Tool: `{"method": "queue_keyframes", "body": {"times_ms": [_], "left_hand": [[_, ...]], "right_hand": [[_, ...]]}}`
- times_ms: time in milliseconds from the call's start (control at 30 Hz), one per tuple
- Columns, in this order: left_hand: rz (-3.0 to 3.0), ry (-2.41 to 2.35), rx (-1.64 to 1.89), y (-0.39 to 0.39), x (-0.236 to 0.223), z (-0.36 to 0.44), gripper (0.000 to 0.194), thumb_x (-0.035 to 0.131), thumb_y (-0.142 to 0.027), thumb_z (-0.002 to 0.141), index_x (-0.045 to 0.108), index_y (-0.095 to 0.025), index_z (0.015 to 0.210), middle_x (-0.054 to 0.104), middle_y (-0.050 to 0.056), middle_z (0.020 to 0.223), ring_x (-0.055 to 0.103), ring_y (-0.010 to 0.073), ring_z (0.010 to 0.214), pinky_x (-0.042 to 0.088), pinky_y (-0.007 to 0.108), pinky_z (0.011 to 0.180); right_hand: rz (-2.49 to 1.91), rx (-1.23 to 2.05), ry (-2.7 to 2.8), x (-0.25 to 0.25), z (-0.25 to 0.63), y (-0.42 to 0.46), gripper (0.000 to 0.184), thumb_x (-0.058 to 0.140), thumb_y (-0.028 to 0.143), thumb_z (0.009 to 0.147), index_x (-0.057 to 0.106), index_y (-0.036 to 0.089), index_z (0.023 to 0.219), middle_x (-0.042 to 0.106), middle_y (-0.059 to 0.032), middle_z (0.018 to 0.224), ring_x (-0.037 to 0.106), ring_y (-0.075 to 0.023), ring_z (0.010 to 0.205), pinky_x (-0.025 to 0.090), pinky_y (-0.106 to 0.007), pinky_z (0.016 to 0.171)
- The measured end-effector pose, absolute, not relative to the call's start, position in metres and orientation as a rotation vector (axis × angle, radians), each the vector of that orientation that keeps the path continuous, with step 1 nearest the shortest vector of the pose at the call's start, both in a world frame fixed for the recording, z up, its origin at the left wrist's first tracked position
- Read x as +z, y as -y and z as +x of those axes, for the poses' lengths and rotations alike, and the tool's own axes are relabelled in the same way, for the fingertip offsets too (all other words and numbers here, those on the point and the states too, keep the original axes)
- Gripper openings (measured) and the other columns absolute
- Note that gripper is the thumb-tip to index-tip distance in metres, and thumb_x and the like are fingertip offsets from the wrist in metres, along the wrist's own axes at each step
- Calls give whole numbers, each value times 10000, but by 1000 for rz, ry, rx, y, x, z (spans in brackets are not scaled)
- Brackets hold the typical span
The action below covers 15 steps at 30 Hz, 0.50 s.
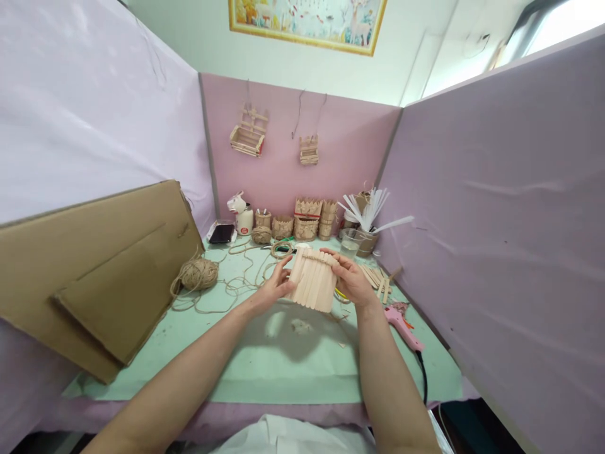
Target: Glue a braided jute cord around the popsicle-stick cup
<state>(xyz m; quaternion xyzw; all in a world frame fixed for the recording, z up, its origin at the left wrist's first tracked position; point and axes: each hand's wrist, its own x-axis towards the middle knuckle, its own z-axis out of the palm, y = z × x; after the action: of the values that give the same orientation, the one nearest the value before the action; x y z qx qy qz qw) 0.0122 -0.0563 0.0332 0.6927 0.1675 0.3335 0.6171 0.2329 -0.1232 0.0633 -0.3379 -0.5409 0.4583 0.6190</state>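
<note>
A panel of craft sticks [312, 282] laid side by side is held up above the green table, tilted toward me. A strand of twine [317, 257] runs across the panel near its upper edge. My left hand [274, 287] grips the panel's left edge, thumb on the front and fingers partly behind it. On the upper right edge my right hand [352, 277] is closed, its thumb near the end of the twine. The fingers behind the panel are hidden.
A twine ball [197, 273] and cardboard sheets [113, 284] are at left. Loose craft sticks [375, 277] and a pink glue gun [404, 329] with a black cord lie right. Behind stand stick baskets [306, 228], a clear cup [350, 242] and a phone [222, 234].
</note>
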Motion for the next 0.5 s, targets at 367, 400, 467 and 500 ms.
{"method": "queue_keyframes", "body": {"times_ms": [367, 400, 467, 500], "left_hand": [[1820, -686, 1168, 51, 31, 15, 610, 657, -453, 755, 441, -233, 1281, 496, 120, 1248, 497, 241, 1151, 454, 413, 928], [1890, -688, 1208, 49, 31, 14, 578, 659, -438, 758, 463, -239, 1264, 497, 112, 1248, 508, 235, 1134, 456, 414, 929], [2068, -642, 1273, 46, 34, 9, 521, 653, -412, 773, 500, -247, 1243, 501, 102, 1238, 508, 230, 1131, 436, 428, 964], [2165, -602, 1290, 44, 36, 6, 500, 643, -403, 785, 511, -249, 1242, 503, 100, 1232, 490, 235, 1158, 408, 440, 1000]], "right_hand": [[-1067, 512, 1635, 61, 222, 120, 187, 587, 404, 834, 599, 218, 819, 498, -67, 1309, 453, -232, 1218, 351, -411, 1019], [-1090, 440, 1680, 62, 219, 121, 171, 580, 393, 841, 596, 222, 831, 503, -68, 1298, 445, -230, 1222, 334, -417, 1032], [-1127, 327, 1754, 62, 215, 122, 137, 568, 365, 852, 589, 230, 847, 511, -67, 1281, 425, -226, 1233, 306, -428, 1050], [-1142, 290, 1784, 62, 213, 123, 123, 564, 354, 855, 585, 233, 850, 512, -67, 1277, 417, -226, 1234, 298, -434, 1053]]}}
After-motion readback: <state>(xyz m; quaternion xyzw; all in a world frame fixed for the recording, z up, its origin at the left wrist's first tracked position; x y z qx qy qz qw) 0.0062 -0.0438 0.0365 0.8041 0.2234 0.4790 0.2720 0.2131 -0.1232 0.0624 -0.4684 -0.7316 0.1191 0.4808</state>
